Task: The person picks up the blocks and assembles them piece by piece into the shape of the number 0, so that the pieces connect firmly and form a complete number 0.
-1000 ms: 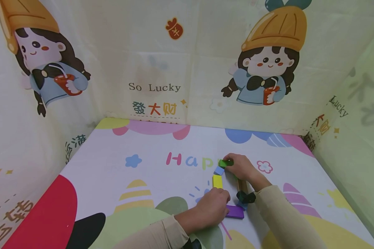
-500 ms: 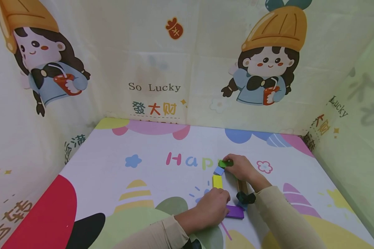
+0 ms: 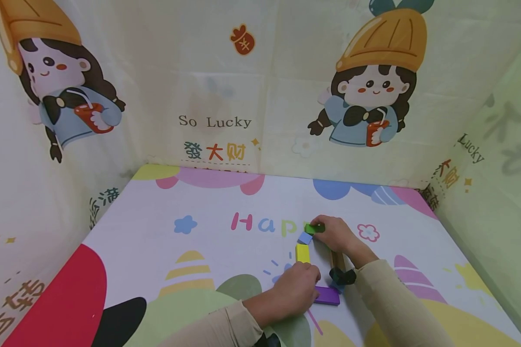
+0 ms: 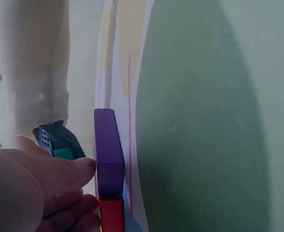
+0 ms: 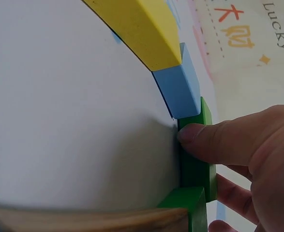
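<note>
The right hand (image 3: 332,232) pinches a green block (image 5: 197,166), its thumb on the near face and other fingers behind. A light blue block (image 3: 305,238) touches that block's end, and a yellow block (image 3: 302,253) follows. A second green block (image 5: 180,205) meets it on the other side. The left hand (image 3: 296,288) lies at the front left corner of the block ring. In the left wrist view its thumb tip meets the edge of a purple block (image 4: 109,150), its fingertips beside a red block (image 4: 112,212); I cannot tell whether it grips either.
A brown wooden block (image 3: 337,260) runs along the ring's right side, with a blue block (image 3: 337,286) at its front end, partly behind the right wrist's dark strap device (image 3: 342,276). The printed tabletop (image 3: 217,202) is bounded by a hanging patterned cloth (image 3: 282,96).
</note>
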A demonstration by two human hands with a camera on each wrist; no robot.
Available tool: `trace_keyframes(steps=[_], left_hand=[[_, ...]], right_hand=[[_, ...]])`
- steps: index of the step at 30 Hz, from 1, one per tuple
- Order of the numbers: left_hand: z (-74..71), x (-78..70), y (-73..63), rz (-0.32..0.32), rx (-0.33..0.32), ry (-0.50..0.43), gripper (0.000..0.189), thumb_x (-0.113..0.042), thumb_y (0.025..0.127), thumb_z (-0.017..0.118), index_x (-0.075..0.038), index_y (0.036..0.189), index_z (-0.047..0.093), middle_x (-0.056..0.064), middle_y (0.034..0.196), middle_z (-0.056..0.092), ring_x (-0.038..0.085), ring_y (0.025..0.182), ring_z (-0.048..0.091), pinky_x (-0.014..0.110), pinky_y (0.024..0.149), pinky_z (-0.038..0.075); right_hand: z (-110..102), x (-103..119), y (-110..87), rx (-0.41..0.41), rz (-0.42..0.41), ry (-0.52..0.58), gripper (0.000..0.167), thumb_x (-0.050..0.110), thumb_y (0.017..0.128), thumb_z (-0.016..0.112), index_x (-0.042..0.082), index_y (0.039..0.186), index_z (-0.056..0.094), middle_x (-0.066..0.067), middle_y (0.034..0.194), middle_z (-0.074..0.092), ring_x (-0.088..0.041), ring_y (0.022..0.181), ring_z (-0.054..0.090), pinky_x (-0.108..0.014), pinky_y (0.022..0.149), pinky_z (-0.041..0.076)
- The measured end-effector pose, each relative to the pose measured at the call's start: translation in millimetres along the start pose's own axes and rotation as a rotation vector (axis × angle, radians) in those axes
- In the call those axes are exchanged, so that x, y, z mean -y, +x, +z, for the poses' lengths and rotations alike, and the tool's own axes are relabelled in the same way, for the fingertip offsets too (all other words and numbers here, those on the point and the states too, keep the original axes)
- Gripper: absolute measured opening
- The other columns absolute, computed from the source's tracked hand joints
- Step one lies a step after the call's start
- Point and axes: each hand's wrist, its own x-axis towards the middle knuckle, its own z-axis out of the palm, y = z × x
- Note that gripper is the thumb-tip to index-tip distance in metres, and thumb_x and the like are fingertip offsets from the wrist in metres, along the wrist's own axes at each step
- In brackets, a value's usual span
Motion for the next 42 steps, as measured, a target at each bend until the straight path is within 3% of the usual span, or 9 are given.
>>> trace_keyframes(steps=[42], left_hand=[[0.1, -0.1, 1.1, -0.010, 0.011, -0.002, 0.024, -0.030, 0.088, 0.078, -0.018, 0.106, 0.066, -0.008, 0.092, 0.058, 0.007, 0.092, 0.052, 0.020, 0.084, 0.047]], right_hand=[[1.5, -0.7, -1.4, 0.000, 0.011, -0.017, 0.030, 0.009, 0.089, 0.072, 0.004, 0.118, 0.068, -0.012, 0.114, 0.069, -0.033, 0.106, 0.061, -0.053, 0.097, 0.047]])
